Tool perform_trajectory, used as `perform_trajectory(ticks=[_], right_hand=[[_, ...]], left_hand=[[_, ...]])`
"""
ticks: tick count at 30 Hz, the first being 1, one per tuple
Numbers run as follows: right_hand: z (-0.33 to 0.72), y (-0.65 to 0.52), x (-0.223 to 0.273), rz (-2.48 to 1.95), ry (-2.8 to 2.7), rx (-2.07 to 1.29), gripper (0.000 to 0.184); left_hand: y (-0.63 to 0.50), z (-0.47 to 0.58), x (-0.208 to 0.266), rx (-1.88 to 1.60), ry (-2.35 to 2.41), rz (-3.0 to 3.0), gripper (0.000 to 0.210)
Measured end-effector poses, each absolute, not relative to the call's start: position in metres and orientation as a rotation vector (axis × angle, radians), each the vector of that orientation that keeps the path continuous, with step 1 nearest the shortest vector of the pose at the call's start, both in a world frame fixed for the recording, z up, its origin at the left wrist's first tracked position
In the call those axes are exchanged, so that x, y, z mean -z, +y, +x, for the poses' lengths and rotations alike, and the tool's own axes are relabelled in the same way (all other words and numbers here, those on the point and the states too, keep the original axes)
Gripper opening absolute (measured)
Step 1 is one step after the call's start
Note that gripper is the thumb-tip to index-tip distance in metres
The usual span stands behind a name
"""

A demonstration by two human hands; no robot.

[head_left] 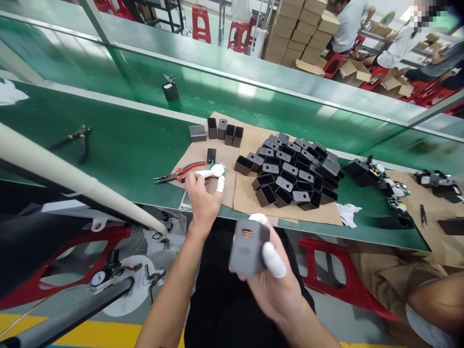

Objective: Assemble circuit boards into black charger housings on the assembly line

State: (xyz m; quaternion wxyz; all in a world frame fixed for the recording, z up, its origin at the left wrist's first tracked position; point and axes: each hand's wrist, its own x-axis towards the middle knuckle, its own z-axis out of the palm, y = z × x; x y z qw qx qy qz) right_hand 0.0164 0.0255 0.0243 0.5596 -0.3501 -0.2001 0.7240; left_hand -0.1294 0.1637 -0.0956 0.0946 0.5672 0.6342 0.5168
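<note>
Red-handled pliers (180,173) lie just beside my left hand (205,197), likely for easy reach. That hand is at a small green board (224,168); at this size I can't tell whether its fingers pinch it. On the bench's (119,150) near side, my right hand (273,278) is clamped around a casing (246,253), probably turned for viewing: dark grey, boxy, orange showing through its opening (247,233).
</note>
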Motion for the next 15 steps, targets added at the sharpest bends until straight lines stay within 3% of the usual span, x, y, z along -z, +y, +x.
perform_trajectory(ticks=[3, 5, 9, 15], right_hand=[[0.031, 0.041, 0.001, -1.123, -0.758, -1.246, 0.052], [0.040, 0.046, 0.017, -1.223, -0.864, -1.089, 0.053], [0.048, 0.042, 0.029, -1.234, -0.932, -1.114, 0.045], [0.071, 0.040, 0.027, -1.152, -1.080, -1.199, 0.015]], left_hand=[[0.131, -0.124, 0.076, -1.653, 1.894, 1.614, 0.028], [0.100, -0.116, 0.062, -1.540, 1.565, 1.452, 0.031], [0.046, -0.093, 0.044, -1.153, 1.089, 1.094, 0.039], [0.021, -0.078, 0.047, -1.106, 1.072, 0.846, 0.034]])
